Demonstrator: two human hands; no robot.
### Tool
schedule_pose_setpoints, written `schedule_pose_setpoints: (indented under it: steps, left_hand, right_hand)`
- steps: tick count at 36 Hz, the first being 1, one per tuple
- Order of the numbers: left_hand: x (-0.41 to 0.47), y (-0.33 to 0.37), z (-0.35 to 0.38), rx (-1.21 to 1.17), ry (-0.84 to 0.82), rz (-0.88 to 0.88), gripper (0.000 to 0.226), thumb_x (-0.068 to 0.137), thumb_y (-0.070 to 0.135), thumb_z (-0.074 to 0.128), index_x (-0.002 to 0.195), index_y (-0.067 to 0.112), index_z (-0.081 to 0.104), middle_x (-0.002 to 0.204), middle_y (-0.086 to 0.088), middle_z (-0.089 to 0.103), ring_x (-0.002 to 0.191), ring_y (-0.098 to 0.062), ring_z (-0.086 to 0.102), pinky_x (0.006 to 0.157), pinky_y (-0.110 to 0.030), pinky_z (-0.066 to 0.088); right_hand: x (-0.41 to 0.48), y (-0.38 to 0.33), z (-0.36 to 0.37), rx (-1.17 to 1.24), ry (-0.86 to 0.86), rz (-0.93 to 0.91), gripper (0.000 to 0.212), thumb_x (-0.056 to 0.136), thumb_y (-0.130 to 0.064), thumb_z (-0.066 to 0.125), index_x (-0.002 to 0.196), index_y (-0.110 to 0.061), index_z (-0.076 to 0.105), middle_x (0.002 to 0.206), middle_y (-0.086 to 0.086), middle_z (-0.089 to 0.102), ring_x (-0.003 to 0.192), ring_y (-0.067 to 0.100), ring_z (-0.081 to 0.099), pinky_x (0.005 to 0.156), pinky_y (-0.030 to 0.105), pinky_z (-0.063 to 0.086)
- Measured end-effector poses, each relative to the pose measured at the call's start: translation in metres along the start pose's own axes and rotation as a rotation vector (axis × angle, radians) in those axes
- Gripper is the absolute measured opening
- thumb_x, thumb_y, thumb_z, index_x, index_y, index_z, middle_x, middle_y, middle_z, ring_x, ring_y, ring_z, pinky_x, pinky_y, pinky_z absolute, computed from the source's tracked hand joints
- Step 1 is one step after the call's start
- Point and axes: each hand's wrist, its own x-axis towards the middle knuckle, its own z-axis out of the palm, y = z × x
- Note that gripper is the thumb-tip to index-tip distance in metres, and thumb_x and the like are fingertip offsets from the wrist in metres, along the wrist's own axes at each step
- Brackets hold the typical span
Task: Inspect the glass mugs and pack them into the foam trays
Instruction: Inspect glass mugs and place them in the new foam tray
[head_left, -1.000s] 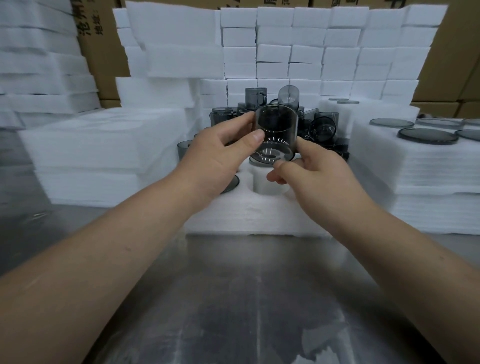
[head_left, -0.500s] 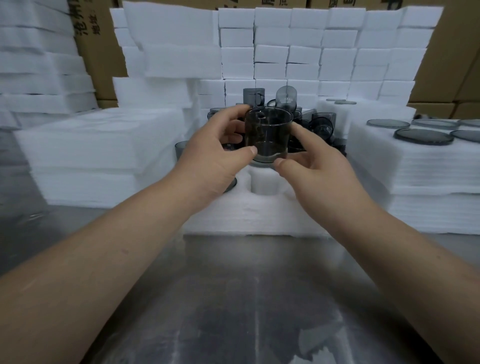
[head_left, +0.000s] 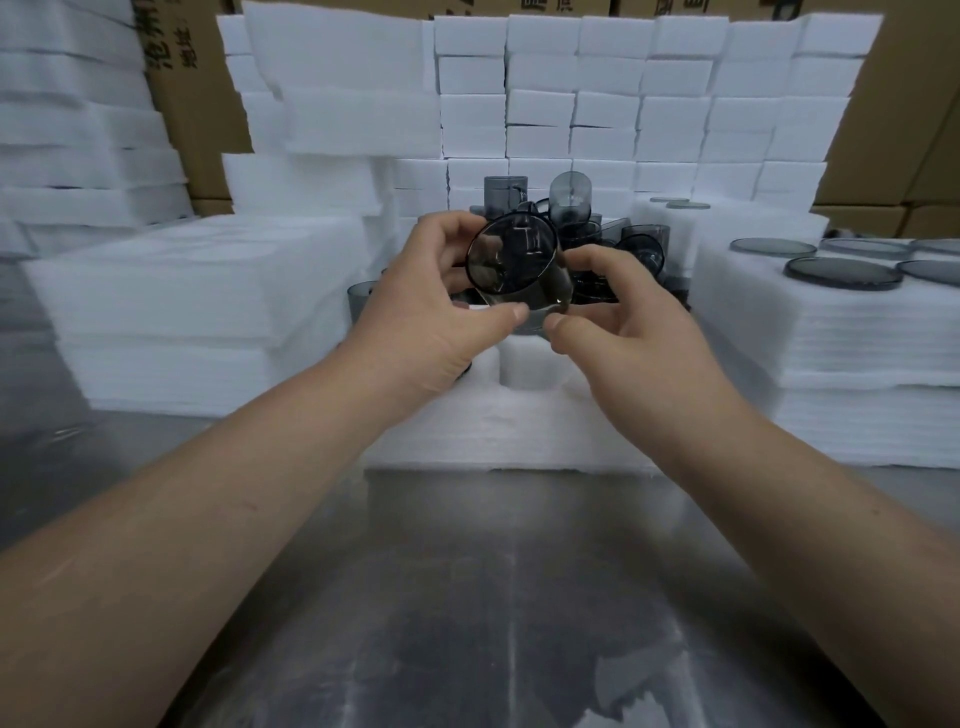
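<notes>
Both hands pinch a smoky glass mug (head_left: 511, 265) at frame centre: left hand (head_left: 431, 306), right hand (head_left: 623, 317). Its axis is tilted, mouth toward the camera.

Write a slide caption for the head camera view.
A grey glass mug, tilted, held by left hand and right hand above the foam tray.

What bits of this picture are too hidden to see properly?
All head view.
The foam tray pockets: mostly covered by left hand, right hand and glass mug.
The mug pile behind: mostly blocked by both hands, uncountable.
The cardboard box lettering: cut off by foam stacks and top edge.
</notes>
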Motion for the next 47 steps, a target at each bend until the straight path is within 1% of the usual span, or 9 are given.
schedule_pose_setpoints:
  steps: [6,12,19,28,31,37,41,45,47]
  left_hand:
    - [0.001,-0.0018,0.0001,-0.032,0.011,-0.024,0.05,0.071,0.0,0.075,0.098,0.027,0.043,0.107,0.013,0.06,0.094,-0.005,0.063,0.073,-0.025,0.048]
    - [0.0003,-0.0002,0.0015,0.018,0.01,-0.034,0.05,0.06,0.017,0.069,0.1,0.031,0.042,0.115,0.011,0.06,0.105,-0.007,0.061,0.092,-0.035,0.05]
    - [0.0004,0.0016,-0.0009,0.069,-0.03,-0.033,0.059,0.061,0.018,0.069,0.113,0.033,0.044,0.122,0.008,0.058,0.113,-0.006,0.057,0.103,-0.037,0.043]
    - [0.0003,0.0011,0.0001,0.074,-0.028,-0.035,0.053,0.06,0.017,0.069,0.104,0.034,0.046,0.12,0.006,0.059,0.111,-0.008,0.058,0.102,-0.038,0.044]
    - [0.0002,0.0011,0.0002,0.074,-0.025,-0.033,0.053,0.06,0.017,0.068,0.105,0.034,0.046,0.119,0.007,0.059,0.11,-0.007,0.058,0.099,-0.037,0.046]
    - [-0.0009,0.0014,-0.0008,0.109,-0.015,-0.046,0.065,0.064,0.025,0.068,0.124,0.03,0.044,0.123,0.009,0.058,0.113,-0.006,0.056,0.099,-0.041,0.045]
    - [-0.0012,0.0028,-0.0019,0.125,-0.029,-0.053,0.075,0.067,0.028,0.064,0.138,0.028,0.039,0.119,0.013,0.059,0.11,-0.005,0.057,0.092,-0.032,0.047]
    - [-0.0004,0.0047,-0.0037,0.064,-0.027,-0.052,0.064,0.069,0.02,0.051,0.128,0.04,0.04,0.092,0.028,0.064,0.089,0.01,0.057,0.082,-0.015,0.046]
    - [-0.0007,0.0061,-0.0035,0.044,-0.016,-0.045,0.063,0.069,0.016,0.047,0.127,0.039,0.039,0.095,0.026,0.062,0.085,0.011,0.056,0.079,-0.01,0.045]
  right_hand:
    - [-0.0002,0.0008,-0.0006,0.002,-0.013,0.006,0.034,0.082,-0.027,0.059,0.11,-0.046,0.051,0.081,-0.014,0.069,0.072,-0.001,0.06,0.061,0.021,0.046]
    - [-0.0006,0.0002,0.0,0.007,-0.011,-0.005,0.031,0.083,-0.029,0.06,0.103,-0.049,0.05,0.081,-0.016,0.068,0.07,-0.004,0.059,0.06,0.021,0.043]
    - [-0.0015,-0.0008,-0.0003,0.009,-0.019,-0.004,0.032,0.084,-0.029,0.06,0.108,-0.047,0.049,0.084,-0.015,0.067,0.075,-0.002,0.06,0.064,0.021,0.045]
    - [-0.0014,0.0001,0.0003,0.007,-0.013,0.001,0.034,0.084,-0.03,0.059,0.113,-0.045,0.049,0.089,-0.014,0.068,0.062,-0.005,0.056,0.06,0.02,0.04]
    - [-0.0013,0.0003,0.0004,0.001,-0.012,-0.005,0.034,0.084,-0.03,0.059,0.113,-0.044,0.049,0.089,-0.014,0.068,0.068,-0.003,0.059,0.062,0.02,0.041]
    - [-0.0013,0.0,0.0004,-0.007,-0.023,-0.018,0.039,0.085,-0.025,0.058,0.113,-0.05,0.049,0.086,-0.021,0.068,0.077,-0.004,0.061,0.059,0.019,0.047]
    - [-0.0003,0.0015,-0.0008,-0.03,-0.026,-0.009,0.055,0.084,-0.018,0.054,0.132,-0.045,0.045,0.088,-0.016,0.07,0.058,0.0,0.056,0.049,0.017,0.044]
    - [0.0015,0.0021,-0.0019,-0.033,-0.01,-0.011,0.064,0.083,-0.012,0.051,0.138,-0.042,0.039,0.083,-0.009,0.069,0.05,0.0,0.045,0.046,0.015,0.039]
    - [0.0026,0.0022,-0.0027,-0.043,-0.002,-0.01,0.064,0.082,-0.012,0.051,0.137,-0.042,0.04,0.08,-0.007,0.069,0.045,0.0,0.041,0.044,0.014,0.037]
